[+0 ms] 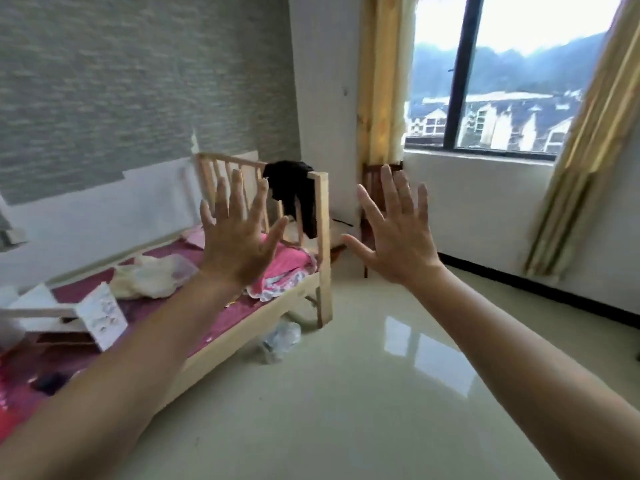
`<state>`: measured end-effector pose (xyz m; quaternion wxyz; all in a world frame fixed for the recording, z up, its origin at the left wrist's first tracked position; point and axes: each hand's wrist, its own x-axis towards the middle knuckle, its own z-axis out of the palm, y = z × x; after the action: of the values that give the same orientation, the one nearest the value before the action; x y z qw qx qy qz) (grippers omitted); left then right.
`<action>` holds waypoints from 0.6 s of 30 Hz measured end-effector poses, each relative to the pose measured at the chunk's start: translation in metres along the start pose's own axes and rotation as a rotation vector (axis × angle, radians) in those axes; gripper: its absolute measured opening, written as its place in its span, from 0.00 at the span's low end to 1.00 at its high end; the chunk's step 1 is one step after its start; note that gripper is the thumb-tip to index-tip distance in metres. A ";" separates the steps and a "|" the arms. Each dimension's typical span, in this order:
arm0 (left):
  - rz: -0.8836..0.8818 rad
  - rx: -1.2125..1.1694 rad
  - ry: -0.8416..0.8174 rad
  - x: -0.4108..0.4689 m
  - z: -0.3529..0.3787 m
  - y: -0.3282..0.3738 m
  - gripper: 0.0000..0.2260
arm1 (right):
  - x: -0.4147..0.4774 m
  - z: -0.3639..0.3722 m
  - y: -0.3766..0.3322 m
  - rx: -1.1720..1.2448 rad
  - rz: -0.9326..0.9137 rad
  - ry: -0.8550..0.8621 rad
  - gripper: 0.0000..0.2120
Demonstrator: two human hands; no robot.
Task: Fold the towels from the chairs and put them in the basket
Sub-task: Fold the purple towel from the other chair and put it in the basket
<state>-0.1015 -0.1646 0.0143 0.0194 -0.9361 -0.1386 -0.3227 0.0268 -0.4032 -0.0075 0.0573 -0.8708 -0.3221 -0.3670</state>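
Both hands are hanging up in front with nothing in them: left hand point(239, 233) and right hand point(398, 233), palms facing away, fingers spread wide.

A black cloth point(292, 194), soft and floppy, is hanging over the slatted end rail of the bed point(323, 258), right by its corner post. Can't tell if it's one of the towels. A dark wooden chair point(371, 178) is standing in the room's corner just past that end of the bed, mostly hiding behind the right hand.

The bed is pale bare wood, wearing a maroon sheet point(145, 306). A frilly pink blanket point(294, 259) is bunching up at the end, and a crumpled cream cloth point(149, 277) is lying mid-bed.

The glossy tile floor point(346, 393) is reflecting the window point(502, 81). Yellow curtains point(381, 81) are hanging either side, and grey textured wallpaper point(121, 81) is covering the upper wall.
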 end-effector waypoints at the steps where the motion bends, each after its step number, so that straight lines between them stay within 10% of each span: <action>1: 0.037 -0.035 -0.035 0.019 0.022 0.035 0.33 | -0.006 0.005 0.039 -0.027 0.035 -0.016 0.41; 18: 0.656 -0.442 -0.200 0.261 0.332 0.436 0.34 | -0.072 0.116 0.475 -0.459 0.573 -0.242 0.40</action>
<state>0.4121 -0.4776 -0.0659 -0.0939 -0.9390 0.2387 -0.2288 0.3450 -0.7751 -0.0751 -0.0774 -0.9527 0.0205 -0.2932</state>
